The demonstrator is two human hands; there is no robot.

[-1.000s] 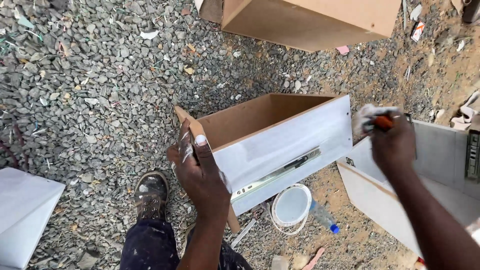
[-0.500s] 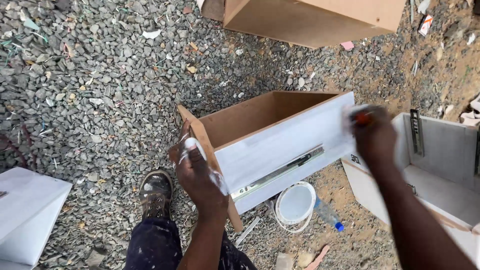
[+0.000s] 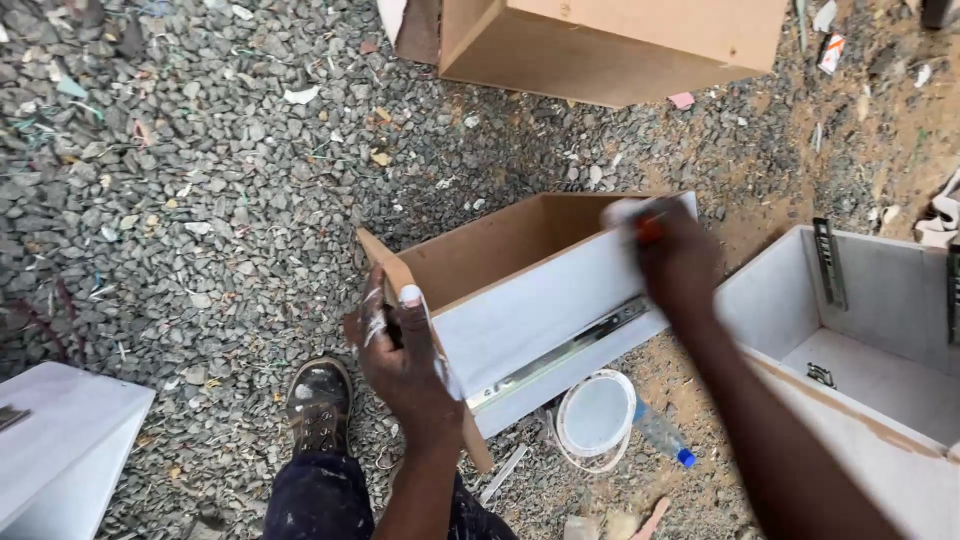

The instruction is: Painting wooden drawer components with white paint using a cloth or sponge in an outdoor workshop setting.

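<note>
Over the gravel, the left hand (image 3: 400, 345) grips the drawer box (image 3: 535, 300), its length running up-right toward the right hand (image 3: 675, 260), clenched on a brush.

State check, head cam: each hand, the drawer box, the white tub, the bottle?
left hand: gripping the near end panel of the drawer box, paint-smeared
right hand: closed on an orange-handled tool, at the box's far top edge
drawer box: tilted on edge, open, metal runner on its white side
white tub: upright on the ground, lid on
plastic bottle: lying down, blue cap on
</note>
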